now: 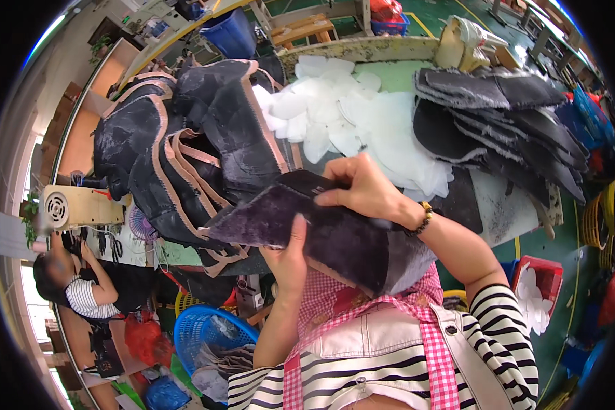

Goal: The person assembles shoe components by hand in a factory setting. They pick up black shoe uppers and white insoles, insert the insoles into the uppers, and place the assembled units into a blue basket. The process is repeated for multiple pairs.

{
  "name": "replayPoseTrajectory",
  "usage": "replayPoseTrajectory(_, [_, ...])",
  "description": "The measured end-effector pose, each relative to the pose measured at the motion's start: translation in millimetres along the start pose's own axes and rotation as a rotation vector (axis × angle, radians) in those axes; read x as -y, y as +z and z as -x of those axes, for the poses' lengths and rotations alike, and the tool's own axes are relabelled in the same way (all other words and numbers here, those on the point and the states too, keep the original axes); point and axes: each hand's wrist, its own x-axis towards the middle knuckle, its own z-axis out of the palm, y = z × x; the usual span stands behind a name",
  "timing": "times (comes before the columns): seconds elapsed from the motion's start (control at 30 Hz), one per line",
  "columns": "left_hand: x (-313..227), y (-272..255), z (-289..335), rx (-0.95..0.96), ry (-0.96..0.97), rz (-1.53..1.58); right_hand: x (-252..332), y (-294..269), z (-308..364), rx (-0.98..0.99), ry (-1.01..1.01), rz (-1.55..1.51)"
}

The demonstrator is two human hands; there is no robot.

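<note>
A dark, plush-faced fabric piece [345, 242] with a tan edge is stretched between my hands, close to my apron. My left hand [287, 260] pinches its lower left part, thumb on the plush face and fingers behind. At the upper edge, my right hand [365, 191] grips a folded black flap between thumb and fingers. Beyond them lies a loose heap of thin white shaped sheets [383, 123]. To the left, dark pieces with tan trim [229, 116] are piled up. Stacked at the right are black pieces with fuzzy grey edges [502, 130].
A blue plastic basket [184, 318] of grey pieces stands below the table at lower left. A co-worker [96, 294] sits at far left near a beige machine [82, 207]. On the right is a red crate [553, 273]; a blue bin [229, 34] stands at the back.
</note>
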Motion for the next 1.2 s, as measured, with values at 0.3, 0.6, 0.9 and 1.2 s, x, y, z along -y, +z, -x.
replayPoseTrajectory(0.3, [-2, -3, 3, 0.020, -0.044, 0.008, 15, -10, -24, 0.153, -0.074, -0.198])
replayPoseTrajectory(0.6, [-8, 1, 7, 0.091, 0.052, -0.057, 61, 0, -19, 0.117, -0.529, 0.381])
replayPoseTrajectory(0.9, [-8, 8, 17, -0.035, 0.056, 0.100, 77, 44, -20, 0.226, -0.681, 0.523])
replayPoseTrajectory(1.2, [-8, 2, 18, 0.007, 0.047, 0.084, 82, 46, -25, 0.352, -0.623, 0.309])
